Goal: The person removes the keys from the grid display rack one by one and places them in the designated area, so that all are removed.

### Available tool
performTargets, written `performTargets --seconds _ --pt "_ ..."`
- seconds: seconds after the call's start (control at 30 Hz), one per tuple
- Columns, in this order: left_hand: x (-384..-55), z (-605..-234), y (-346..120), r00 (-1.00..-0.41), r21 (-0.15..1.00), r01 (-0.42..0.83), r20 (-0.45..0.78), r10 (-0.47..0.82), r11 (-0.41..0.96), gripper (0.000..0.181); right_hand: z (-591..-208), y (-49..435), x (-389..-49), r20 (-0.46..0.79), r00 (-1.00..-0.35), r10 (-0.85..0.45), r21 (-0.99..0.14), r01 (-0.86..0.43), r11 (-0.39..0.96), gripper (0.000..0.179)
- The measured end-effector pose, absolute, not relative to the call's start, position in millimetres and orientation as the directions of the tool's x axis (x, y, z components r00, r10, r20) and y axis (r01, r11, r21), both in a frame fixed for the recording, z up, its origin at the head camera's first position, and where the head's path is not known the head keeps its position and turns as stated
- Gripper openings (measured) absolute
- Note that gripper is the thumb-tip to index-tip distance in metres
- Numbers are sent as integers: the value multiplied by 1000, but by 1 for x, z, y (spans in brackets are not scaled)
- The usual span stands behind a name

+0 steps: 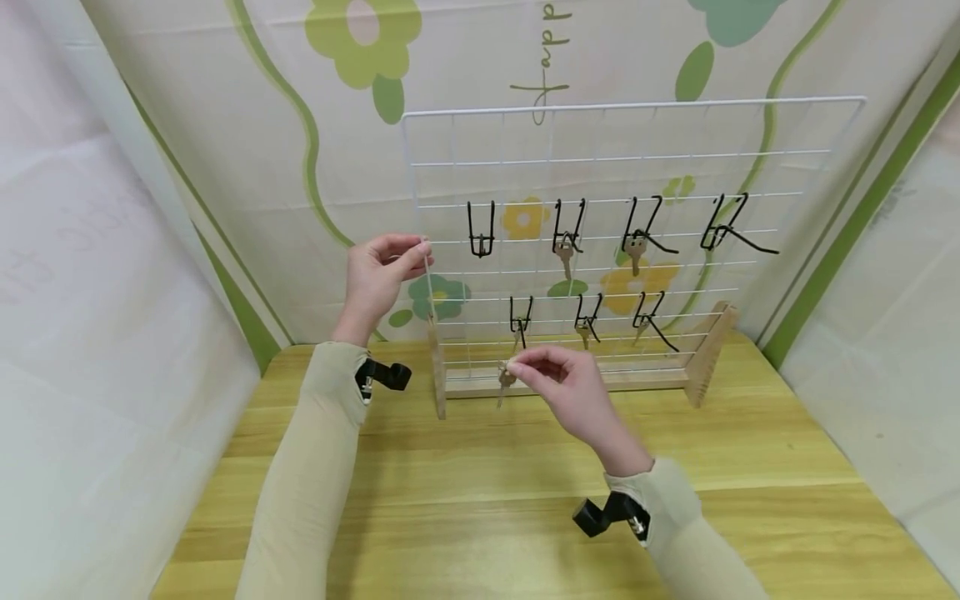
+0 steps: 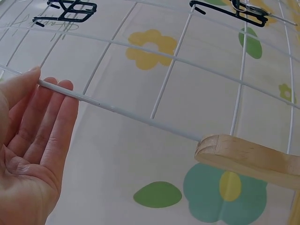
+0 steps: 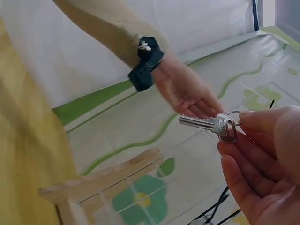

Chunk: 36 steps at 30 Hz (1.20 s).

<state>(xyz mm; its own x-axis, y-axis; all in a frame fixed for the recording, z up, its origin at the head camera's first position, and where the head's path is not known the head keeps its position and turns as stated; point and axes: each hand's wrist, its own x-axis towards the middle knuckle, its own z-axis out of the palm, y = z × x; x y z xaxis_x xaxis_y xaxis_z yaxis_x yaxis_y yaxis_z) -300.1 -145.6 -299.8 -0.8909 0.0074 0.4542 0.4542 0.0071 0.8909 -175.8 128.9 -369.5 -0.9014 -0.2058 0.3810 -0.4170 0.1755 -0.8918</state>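
A white wire grid rack (image 1: 633, 106) stands upright in wooden feet (image 1: 708, 354) on the table. My left hand (image 1: 375, 279) pinches the rack's left edge wire between thumb and fingers. Low in front of the rack, my right hand (image 1: 570, 392) holds a silver key (image 3: 201, 123) by its thin ring (image 3: 234, 117), pinched at the fingertips. The key's blade points away from the right hand, to the left in the right wrist view. Black hooks hang in two rows; keys (image 1: 635, 250) hang on several of them. On the upper left hook (image 1: 481, 242) I see no key.
The wood-grain table (image 1: 465, 492) extends in front of the rack. Behind it hangs a floral cloth (image 1: 360, 167), with pale cloth walls (image 1: 892, 400) at both sides. The right wooden foot sits near the table's back right.
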Motion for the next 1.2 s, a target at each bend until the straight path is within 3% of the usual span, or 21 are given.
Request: performTargets --seconds 0.5,0.9,1.2 --pt "-299 -302 -145 -894 894 447 447 -1 -25 20 -436 127 -163 169 -930 -326 -938 -253 235 12" --pt "-298 -302 -143 -893 890 449 449 -13 -84 26 -472 124 -165 94 -929 -358 -959 -182 219 13" --pt "-298 -302 -142 -892 886 451 452 -13 -107 24 -504 121 -181 73 -926 -372 -929 -198 312 10"
